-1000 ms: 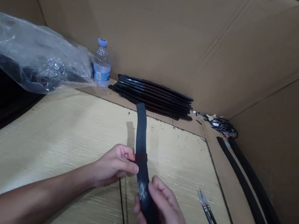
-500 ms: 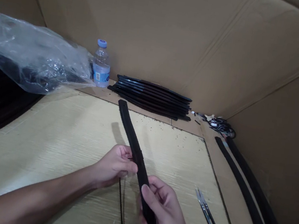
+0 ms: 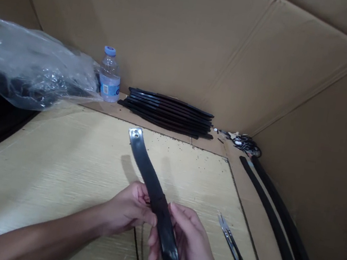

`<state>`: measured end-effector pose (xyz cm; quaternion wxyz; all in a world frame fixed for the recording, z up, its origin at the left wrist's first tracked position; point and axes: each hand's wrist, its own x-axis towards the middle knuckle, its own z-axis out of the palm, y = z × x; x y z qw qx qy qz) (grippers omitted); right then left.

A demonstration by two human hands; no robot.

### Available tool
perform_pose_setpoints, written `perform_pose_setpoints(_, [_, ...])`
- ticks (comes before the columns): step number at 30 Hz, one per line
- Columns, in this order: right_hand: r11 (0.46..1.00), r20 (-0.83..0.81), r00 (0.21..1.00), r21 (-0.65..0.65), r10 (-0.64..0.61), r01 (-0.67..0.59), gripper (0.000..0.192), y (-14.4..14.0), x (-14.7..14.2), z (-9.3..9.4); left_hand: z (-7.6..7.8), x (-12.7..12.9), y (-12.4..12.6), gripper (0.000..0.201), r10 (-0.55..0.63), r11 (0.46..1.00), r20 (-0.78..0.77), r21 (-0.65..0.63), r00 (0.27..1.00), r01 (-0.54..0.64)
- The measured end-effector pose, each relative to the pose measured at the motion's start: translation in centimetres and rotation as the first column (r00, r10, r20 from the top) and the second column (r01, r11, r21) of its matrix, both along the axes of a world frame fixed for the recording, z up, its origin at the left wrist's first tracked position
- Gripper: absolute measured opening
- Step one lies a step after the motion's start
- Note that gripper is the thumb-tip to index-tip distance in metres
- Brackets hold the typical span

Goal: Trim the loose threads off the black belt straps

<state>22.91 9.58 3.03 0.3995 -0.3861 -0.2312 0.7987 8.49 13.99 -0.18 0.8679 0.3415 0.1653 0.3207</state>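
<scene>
A long black strip (image 3: 148,172), gently curved and with two small holes at its shiny far end, is held up in front of me over the tabletop. My left hand (image 3: 131,207) is closed on its left edge, near a slight step or wrapped band midway along it. From below that hand a thin black cord (image 3: 138,254) runs down toward me. Lower along the strip, my right hand (image 3: 190,242) grips it from the right, fingers curled underneath. To the right lie small thread snips (image 3: 231,242) with a dark handle, touched by neither hand.
A stack of black strips (image 3: 169,114) lies at the back beside a water bottle (image 3: 110,76). A clear plastic bag (image 3: 35,64) covers dark pieces at left. Cord scraps (image 3: 244,143) sit in the back right corner, and long black strips (image 3: 274,220) run along the right. Cardboard walls (image 3: 163,27) surround the table.
The strip has turned, so its shiny side and holed end now show. My right hand has moved up along it, nearer my left. The view has shifted slightly right.
</scene>
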Motion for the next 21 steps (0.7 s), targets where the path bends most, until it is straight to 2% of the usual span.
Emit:
perform_pose_setpoints(3, [1.0,0.067,0.998,-0.002,-0.014,0.015,0.035,-0.1,-0.1,-0.1,-0.1,0.2,-0.1,0.025,0.015,1.0,-0.021,-0.005,1.0,-0.015])
perform_pose_setpoints(7, [0.999,0.124,0.991,0.018,-0.042,0.04,0.036,-0.1,0.0,-0.2,-0.4,0.4,-0.1,0.016,0.106,0.994,-0.041,-0.01,0.994,-0.107])
perform_pose_setpoints(11, [1.0,0.146,0.989,-0.015,-0.021,0.024,0.038,0.0,0.1,-0.2,-0.6,0.4,-0.2,0.022,0.112,0.994,-0.06,-0.01,0.992,-0.113])
perform_pose_setpoints(16, [0.999,0.182,0.983,-0.03,-0.028,0.034,0.039,0.0,0.0,-0.2,-1.0,0.5,-0.5,0.027,0.173,0.982,-0.186,-0.047,0.967,-0.185])
perform_pose_setpoints(21, [0.997,0.195,0.977,0.015,-0.081,0.079,0.038,0.0,-0.2,-0.4,-1.1,0.6,-0.7,0.026,0.229,0.965,-0.157,-0.092,0.961,-0.245])
